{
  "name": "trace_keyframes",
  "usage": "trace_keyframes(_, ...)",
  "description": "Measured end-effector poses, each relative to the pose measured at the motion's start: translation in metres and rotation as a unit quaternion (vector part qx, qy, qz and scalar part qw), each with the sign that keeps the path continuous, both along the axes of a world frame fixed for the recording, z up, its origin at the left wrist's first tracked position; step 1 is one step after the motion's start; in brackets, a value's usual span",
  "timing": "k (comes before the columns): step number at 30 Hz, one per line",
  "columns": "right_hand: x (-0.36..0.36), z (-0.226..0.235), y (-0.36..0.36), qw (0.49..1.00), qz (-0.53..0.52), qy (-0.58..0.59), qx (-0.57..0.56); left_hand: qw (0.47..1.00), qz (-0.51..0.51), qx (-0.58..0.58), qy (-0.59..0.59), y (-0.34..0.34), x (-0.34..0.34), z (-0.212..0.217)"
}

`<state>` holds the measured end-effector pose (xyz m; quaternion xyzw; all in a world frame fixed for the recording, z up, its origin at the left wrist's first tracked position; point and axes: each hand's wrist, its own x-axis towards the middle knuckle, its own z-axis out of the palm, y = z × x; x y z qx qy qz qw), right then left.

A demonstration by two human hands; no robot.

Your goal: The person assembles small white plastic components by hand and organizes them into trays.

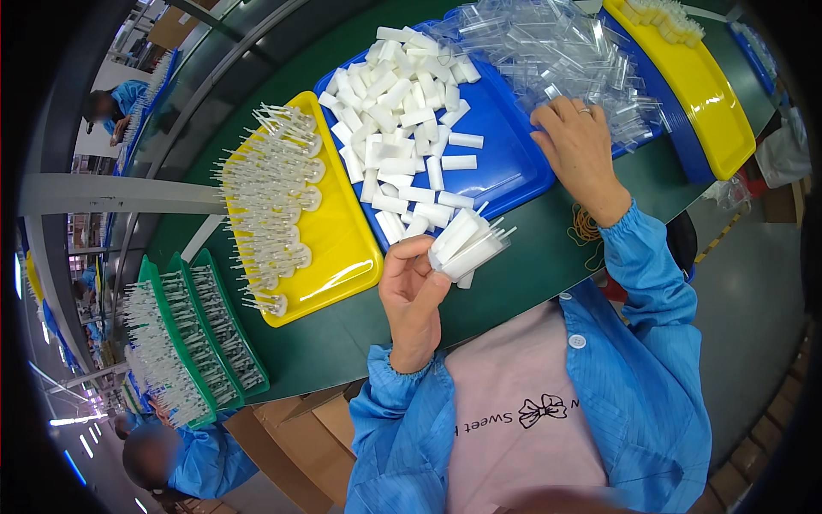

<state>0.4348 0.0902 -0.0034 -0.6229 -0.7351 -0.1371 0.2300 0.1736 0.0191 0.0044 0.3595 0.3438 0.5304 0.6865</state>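
My left hand is closed around a small bunch of white tubular pieces, some with clear plastic over them. Thin white rods stick out of the bunch toward the right. Over the lower edge of a heap of clear plastic sleeves, my right hand curls its fingers down, a ring on one of them. Its fingertips touch the heap; what they grip, if anything, is hidden. Between the hands and beyond lies a pile of loose white tubular pieces on a blue tray.
At left, a yellow tray holds rows of thin white stemmed parts. Green trays of similar parts stand farther left. Another yellow tray is at right. Rubber bands lie near my right forearm. Another person sits lower left.
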Motion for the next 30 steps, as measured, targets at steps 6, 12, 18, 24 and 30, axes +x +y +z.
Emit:
trace_keyframes(6, 0.000, 0.013, -0.018, 0.975, 0.044, 0.216, -0.033, 1.000, 0.002, 0.016, -0.002, 0.002, 0.001, -0.002)
trace_keyframes(12, -0.025, 0.044, -0.048, 0.719, 0.175, 0.669, -0.076, 0.984, 0.028, 0.154, 0.080, 0.001, 0.002, -0.007)
trace_keyframes(18, -0.037, 0.038, -0.056, 0.647, 0.207, 0.724, -0.120, 0.968, 0.051, 0.209, 0.129, -0.004, 0.003, -0.004)
trace_keyframes(24, -0.036, 0.037, -0.057, 0.639, 0.198, 0.731, -0.137, 0.957, 0.065, 0.228, 0.166, -0.005, 0.002, -0.003)
trace_keyframes(30, -0.042, 0.035, -0.059, 0.608, 0.214, 0.745, -0.170, 0.931, 0.074, 0.268, 0.237, -0.002, 0.006, 0.003)
